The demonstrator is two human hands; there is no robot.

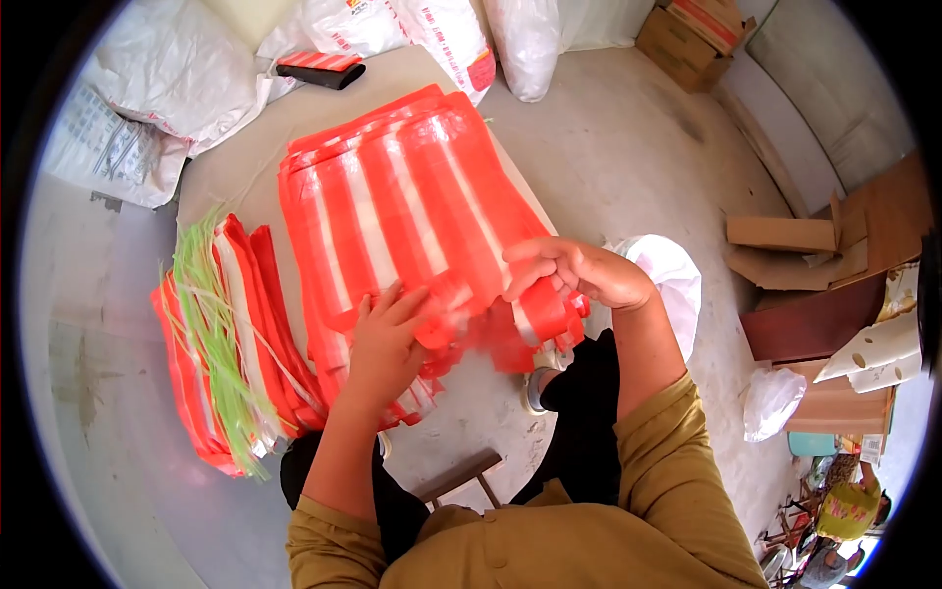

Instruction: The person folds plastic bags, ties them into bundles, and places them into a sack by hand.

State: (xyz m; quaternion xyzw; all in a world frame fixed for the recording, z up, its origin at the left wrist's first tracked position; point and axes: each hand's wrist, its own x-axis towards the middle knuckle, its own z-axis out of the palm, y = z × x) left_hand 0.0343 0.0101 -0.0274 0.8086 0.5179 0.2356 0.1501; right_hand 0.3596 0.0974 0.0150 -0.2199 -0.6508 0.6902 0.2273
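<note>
A thick stack of red and white striped plastic sheets (392,187) lies on a low table. My left hand (386,344) rests on its near edge with the fingers spread. At the right of that edge my right hand (579,270) has its fingers curled around a folded end of red and white plastic (538,312). Between my hands the hanging strip ends are blurred. Left of the stack, a second folded red and white bundle (260,324) carries a bunch of thin green strings (211,339).
White sacks (186,74) stand behind the table (221,162), where a black and striped roll (322,71) lies. A white bag (667,285) is beside my right forearm. Cardboard boxes (682,49) stand at the back right. Other people (849,510) are at the lower right.
</note>
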